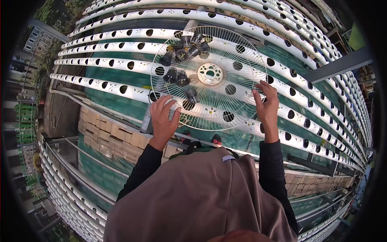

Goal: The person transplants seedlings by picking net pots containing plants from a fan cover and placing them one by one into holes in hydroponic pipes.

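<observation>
A round wire fan guard point(242, 101) with a pale perforated centre disc point(210, 74) lies across white pipes with round holes. Several small black net pots point(182, 78) rest on its left half, one of them nearer the front edge. My left hand point(164, 119) is at the guard's lower left rim, fingers spread, with nothing seen in it. Over at the right rim is my right hand point(267, 105), its fingers apart and curved beside the wires. Whether either hand's fingertips touch the rim is hard to tell.
Rows of white holed pipes point(105, 63) run left to right over green sheeting point(109, 97). A grey metal beam point(338, 64) juts in at the right. Stacked tan blocks point(115, 135) lie at the lower left. More pipes point(72, 197) stand behind at the bottom left.
</observation>
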Demonstrator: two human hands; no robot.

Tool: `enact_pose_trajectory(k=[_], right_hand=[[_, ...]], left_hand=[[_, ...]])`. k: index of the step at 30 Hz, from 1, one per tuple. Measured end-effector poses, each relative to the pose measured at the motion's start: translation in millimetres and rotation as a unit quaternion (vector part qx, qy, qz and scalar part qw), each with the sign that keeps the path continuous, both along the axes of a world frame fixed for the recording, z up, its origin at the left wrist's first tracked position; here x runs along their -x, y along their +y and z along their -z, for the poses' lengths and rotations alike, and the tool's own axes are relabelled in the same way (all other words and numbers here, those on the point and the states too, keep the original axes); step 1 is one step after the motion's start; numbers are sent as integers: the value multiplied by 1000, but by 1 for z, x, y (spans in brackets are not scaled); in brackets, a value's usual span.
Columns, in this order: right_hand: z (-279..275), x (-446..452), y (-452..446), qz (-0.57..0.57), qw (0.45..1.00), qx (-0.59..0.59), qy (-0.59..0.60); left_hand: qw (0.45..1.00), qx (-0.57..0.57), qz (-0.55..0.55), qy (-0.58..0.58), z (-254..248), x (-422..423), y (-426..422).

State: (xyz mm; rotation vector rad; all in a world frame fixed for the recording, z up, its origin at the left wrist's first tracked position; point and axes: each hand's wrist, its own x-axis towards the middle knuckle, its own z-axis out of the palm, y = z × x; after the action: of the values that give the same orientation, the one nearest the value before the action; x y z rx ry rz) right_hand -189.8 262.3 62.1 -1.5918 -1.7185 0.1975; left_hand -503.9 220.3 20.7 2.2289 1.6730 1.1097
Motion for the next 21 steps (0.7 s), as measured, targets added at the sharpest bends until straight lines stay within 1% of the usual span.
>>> enact_pose_trajectory(k=[2,4,5,7,11,13,14,15,17,21], right_hand=[[-4,35,19,-95,995,12,-7],[1,68,37,-167,986,2,-9],[4,84,45,-169,986,2,-10],[12,113,60,-255,966,36,-14],[44,150,80,-283,956,66,-32],[49,159,84,-279,955,85,-53],[57,162,88,-282,956,60,-61],[64,165,90,-271,959,67,-54],[74,167,93,-261,964,44,-33],[76,168,95,-250,968,31,5]], left_hand=[[1000,-12,-26,1,0,10,5],[999,-8,-35,-2,4,18,8],[999,-5,-38,-1,6,20,8],[999,4,-40,-5,10,23,10],[999,23,-40,-8,16,25,10],[999,24,-37,-8,17,26,10],[999,31,-41,-4,18,25,9],[998,38,-41,1,20,26,9],[999,34,-36,-6,21,25,8],[998,51,-40,-12,17,19,8]])
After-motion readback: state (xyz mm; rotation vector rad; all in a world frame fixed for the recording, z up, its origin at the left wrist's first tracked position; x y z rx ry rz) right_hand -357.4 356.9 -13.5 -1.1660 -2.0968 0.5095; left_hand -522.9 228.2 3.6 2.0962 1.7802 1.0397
